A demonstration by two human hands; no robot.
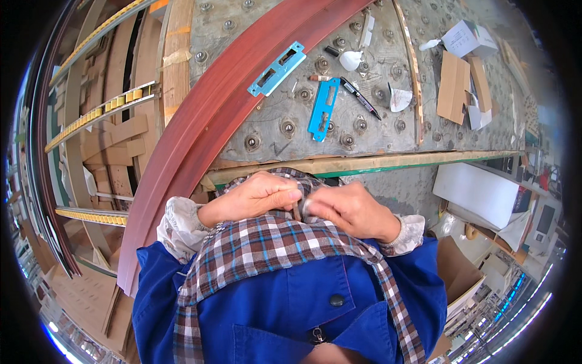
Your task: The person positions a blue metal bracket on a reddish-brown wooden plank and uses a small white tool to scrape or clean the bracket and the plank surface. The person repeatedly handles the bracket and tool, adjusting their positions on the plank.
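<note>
Both hands meet in front of the checked apron (254, 246), close to my body. My left hand (257, 195) is closed in a pinch, thumb against fingers. A thin brown stick-like piece (297, 210) shows just under its fingertips; its kind is unclear. Beside it my right hand (351, 209) is curled, with blurred fingertips near a small greyish thing that I cannot make out. Beyond the hands, a long reddish-brown moulded profile (200, 130) lies slantwise on the worktable (242, 156). A blue slotted metal plate (277, 68) sits on the profile, and a similar blue plate (323, 110) lies beside it.
A black marker (361, 98), a small white bottle (351, 60) and a white scrap (400, 98) lie among the table's ball rollers. Cardboard pieces (453, 88) and a white box (470, 39) are at the far right. Left stands a rack with yellow roller tracks (103, 115).
</note>
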